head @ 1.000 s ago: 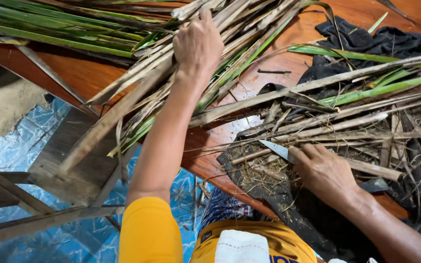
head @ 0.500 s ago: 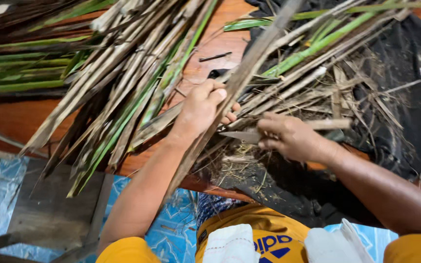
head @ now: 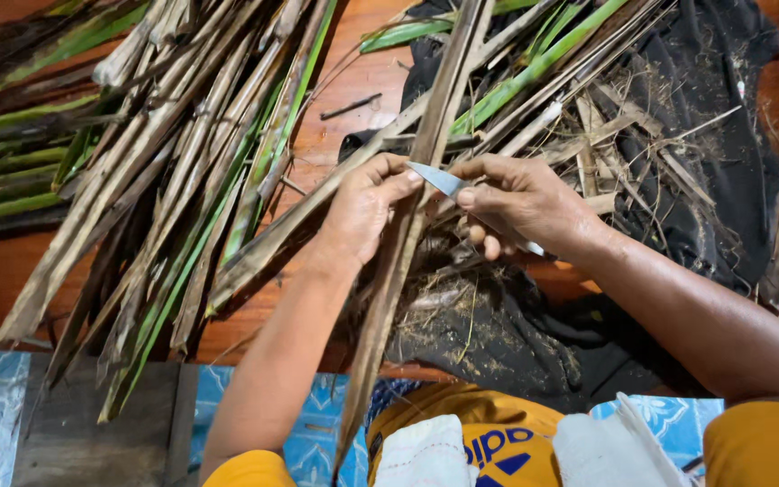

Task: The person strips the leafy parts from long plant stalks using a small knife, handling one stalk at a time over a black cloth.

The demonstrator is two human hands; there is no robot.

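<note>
Wooden tabletop (head: 11, 271): left hand (head: 367, 207) fingers grip leaf strip (head: 407, 243) beside knife (head: 439, 179).

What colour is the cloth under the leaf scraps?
Black cloth, dusted with dry fibre bits; the head view shows it best.

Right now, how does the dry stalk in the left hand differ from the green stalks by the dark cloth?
The dry stalk is brown and withered; the green stalks look fresh. It is gripped by the left hand, with the knife in the right hand at it; they lie untouched on the dark cloth. Both are long and narrow.
</note>
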